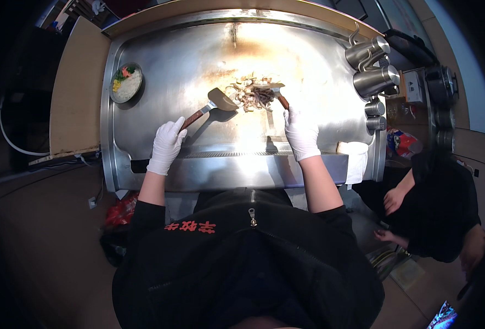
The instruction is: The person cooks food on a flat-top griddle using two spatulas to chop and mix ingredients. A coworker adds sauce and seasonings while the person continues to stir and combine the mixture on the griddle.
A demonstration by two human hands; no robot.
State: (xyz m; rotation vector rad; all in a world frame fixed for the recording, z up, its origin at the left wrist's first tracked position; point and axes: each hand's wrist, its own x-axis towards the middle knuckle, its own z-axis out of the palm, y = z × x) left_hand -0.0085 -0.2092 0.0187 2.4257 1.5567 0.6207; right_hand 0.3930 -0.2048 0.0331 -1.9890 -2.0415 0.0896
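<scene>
My left hand (166,144), in a white glove, grips the wooden handle of a wide griddle spatula (222,100). Its metal blade is tilted beside the left edge of a pile of sliced meat and pale vegetable pieces (254,96). That pile lies on the steel teppanyaki griddle (156,86), near its middle. My right hand (301,133), gloved too, is closed around the wooden handle of a second spatula (283,100). The second blade is at the upper right of the pile, partly over the food. Browned residue marks the griddle behind it.
A bowl of rice and vegetables (128,85) sits at the griddle's left edge. Steel pitchers (372,80) and small steel shakers (375,109) line the right side. A white cloth (355,160) hangs on the front right edge. Another person (440,205) in dark clothes is at the right.
</scene>
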